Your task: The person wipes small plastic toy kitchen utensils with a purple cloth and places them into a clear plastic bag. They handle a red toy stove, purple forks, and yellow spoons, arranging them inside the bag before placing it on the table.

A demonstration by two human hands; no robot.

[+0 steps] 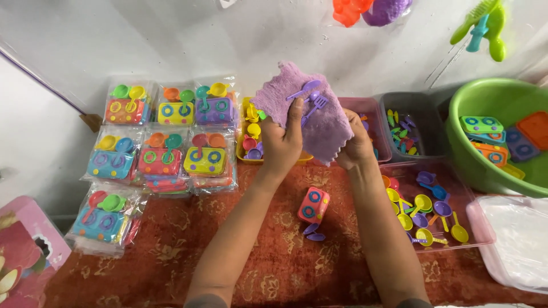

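My left hand [282, 142] and my right hand [355, 147] hold up a lilac cloth [325, 128] between them, above the red patterned mat [274, 268]. On the cloth lie small purple toy utensils [311, 97], a spoon and a spatula, pinned under my left thumb. My right hand grips the cloth's right side from beneath. Below the hands, a pink toy stove [313, 204] stands on the mat with two small purple pieces [313, 232] beside it.
Bagged toy stove sets [162, 142] lie in rows at the left. A yellow tray [251, 134], pink and grey trays [408, 128] of small parts, a clear tray of spoons [434, 214], a green basin [499, 134] and a white lid [516, 239] sit around.
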